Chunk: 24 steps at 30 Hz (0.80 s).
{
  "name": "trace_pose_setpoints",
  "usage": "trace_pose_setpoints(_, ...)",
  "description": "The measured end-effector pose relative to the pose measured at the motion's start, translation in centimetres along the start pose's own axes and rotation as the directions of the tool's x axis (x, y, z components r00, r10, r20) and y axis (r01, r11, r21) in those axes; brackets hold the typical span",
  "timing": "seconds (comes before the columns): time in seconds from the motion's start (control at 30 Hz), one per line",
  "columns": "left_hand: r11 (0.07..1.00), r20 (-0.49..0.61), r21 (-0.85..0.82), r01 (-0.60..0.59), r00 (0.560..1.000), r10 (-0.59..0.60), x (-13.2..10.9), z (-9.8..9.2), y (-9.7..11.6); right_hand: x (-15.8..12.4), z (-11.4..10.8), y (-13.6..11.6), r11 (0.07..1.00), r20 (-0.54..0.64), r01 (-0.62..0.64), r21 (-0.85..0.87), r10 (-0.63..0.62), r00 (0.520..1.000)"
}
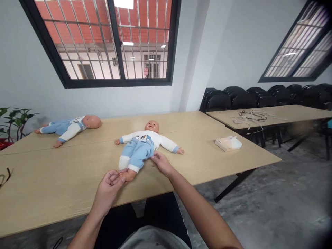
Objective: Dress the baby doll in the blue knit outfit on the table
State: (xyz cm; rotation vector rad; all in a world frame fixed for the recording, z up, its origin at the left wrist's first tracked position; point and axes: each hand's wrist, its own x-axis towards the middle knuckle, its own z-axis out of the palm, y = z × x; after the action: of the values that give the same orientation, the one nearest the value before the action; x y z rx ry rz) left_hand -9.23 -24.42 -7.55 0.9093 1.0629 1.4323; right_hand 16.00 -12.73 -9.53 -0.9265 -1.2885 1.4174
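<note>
A baby doll (141, 148) in a white top and light blue trousers lies face up on the wooden table (77, 173), arms spread, feet towards me. My left hand (111, 181) has its fingers closed around the doll's foot at the lower left. At the side of the doll's hip, my right hand (161, 162) pinches the edge of the blue trousers between thumb and fingers.
A second doll (67, 128) lies at the table's back left, beside a potted plant (19, 121). An open tissue packet (228, 143) sits to the right. Tangled cables (252, 116) lie on another table, with black chairs (241, 98) behind. Glasses (5, 176) are at the left edge.
</note>
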Motion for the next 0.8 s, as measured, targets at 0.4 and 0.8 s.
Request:
trace_pose_setpoints(0.4,0.995,-0.028,-0.052,0.081,0.996,-0.082,-0.1,-1.1,3.0,0.2,-3.3,-1.5,0.954,0.235,-0.252,0.161,0.211,0.949)
trace_pose_setpoints(0.8,0.992,-0.051,-0.058,0.112,0.992,-0.115,-1.1,-1.4,3.8,2.8,-4.8,-0.8,0.942,-0.274,0.048,-0.332,-0.145,0.951)
